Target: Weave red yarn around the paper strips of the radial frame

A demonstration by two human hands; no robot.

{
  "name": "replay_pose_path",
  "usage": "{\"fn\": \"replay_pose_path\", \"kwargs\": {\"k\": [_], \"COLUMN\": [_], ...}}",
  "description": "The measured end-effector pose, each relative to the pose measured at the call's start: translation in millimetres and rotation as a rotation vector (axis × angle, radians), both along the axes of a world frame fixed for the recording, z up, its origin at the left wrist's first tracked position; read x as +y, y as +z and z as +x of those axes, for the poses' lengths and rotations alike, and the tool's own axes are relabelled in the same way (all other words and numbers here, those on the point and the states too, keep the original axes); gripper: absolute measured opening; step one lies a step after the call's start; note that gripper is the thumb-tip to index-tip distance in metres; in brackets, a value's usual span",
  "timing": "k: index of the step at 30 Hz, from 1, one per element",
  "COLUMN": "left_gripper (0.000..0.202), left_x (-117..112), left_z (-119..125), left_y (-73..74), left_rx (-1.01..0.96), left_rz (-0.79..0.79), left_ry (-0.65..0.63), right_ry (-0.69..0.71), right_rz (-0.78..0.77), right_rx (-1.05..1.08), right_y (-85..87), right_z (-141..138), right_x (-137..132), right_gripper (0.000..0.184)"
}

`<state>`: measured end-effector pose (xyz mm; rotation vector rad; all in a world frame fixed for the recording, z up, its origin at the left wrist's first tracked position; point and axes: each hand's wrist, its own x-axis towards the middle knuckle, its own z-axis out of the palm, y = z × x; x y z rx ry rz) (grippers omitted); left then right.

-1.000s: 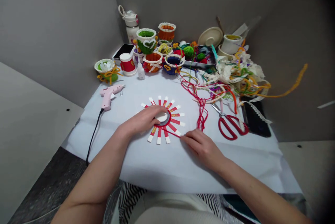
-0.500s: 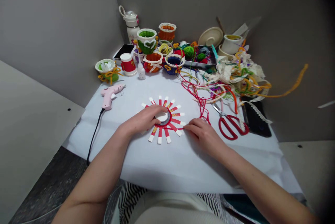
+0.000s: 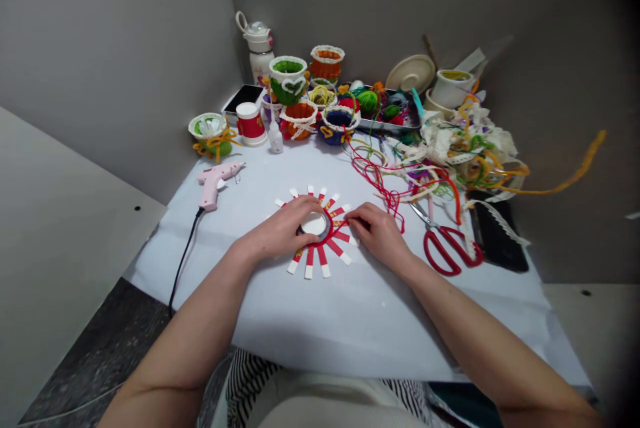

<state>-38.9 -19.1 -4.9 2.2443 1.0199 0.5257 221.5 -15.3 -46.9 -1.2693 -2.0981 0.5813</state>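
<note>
A paper cup cut into red and white strips (image 3: 323, 261) lies flat on the white cloth, spread like a sun around its round white base (image 3: 313, 223). A grey ring with red yarn around it circles that base. My left hand (image 3: 285, 225) grips the middle of the cut cup, thumb and fingers curved about the ring, covering its left strips. At the right side my right hand (image 3: 377, 231) pinches a strand of red yarn (image 3: 340, 223), which runs from the ring across the strips to my fingertips. More red yarn (image 3: 387, 198) trails in loose loops behind that hand.
Red-handled scissors (image 3: 450, 248) and a dark phone (image 3: 500, 235) lie at the right, near heaped trims and yarn (image 3: 475, 148). A pink glue gun (image 3: 216, 183) with a black cord rests at the left. Several decorated cups (image 3: 337, 123), a glue bottle (image 3: 275, 139) and a yarn tray (image 3: 387, 127) stand behind.
My right hand has moved away from me, drawing the red yarn from the cup's near side up to its right side. My left hand keeps its hold. The view has shifted slightly.
</note>
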Motion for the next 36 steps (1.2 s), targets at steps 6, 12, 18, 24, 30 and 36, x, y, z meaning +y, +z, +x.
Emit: {"fn": "replay_pose_path", "kwargs": {"k": [6,12,18,24,30,36], "left_gripper": [0.039,0.049,0.051,0.046,0.046,0.045], "left_x": [1,3,3,3,3,3], "left_z": [2,-2,-5,-2,-3,-3], "left_y": [-2.6,-5.0,-9.0,-4.1,-4.4,-1.8], "left_rx": [0.057,0.023,0.024,0.042,0.026,0.040], "left_rz": [0.053,0.022,-0.018,-0.032,-0.017,-0.039], "left_ry": [0.047,-0.035,-0.053,-0.048,-0.056,-0.053], "right_ry": [0.037,0.128,0.214,0.241,0.205,0.231], "right_rz": [0.016,0.079,0.229,0.307,0.264,0.239], "right_rx": [0.043,0.034,-0.151,-0.261,-0.367,-0.390], "right_y": [4.0,12.6,7.9,4.6,8.0,11.7], "right_z": [2,15,26,29,30,32], "right_x": [-4,-34,-75,-90,-78,-79], "right_gripper": [0.016,0.022,0.028,0.026,0.027,0.027]}}
